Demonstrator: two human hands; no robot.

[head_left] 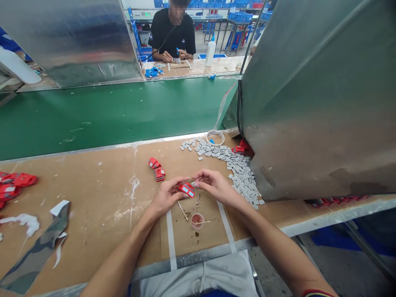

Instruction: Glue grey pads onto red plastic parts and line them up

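My left hand (168,194) is closed on a small red plastic part (186,189) held just above the brown workbench (102,194). My right hand (213,183) is beside it, fingertips pinched on a small grey piece (193,184) against the red part's right end. Below the hands lie a thin wooden stick (182,210) and a small round pink cap (197,220) with another stick across it. Two more red parts (157,168) sit just beyond my left hand. A heap of several small grey pieces (238,167) spreads to the right.
A green conveyor belt (108,111) runs behind the bench. A large metal hood (318,99) stands at the right, red parts (241,148) at its base. A tape roll (215,137) lies near the belt. More red parts (15,183) and scrap film (37,243) lie at left. A person in black (173,33) works opposite.
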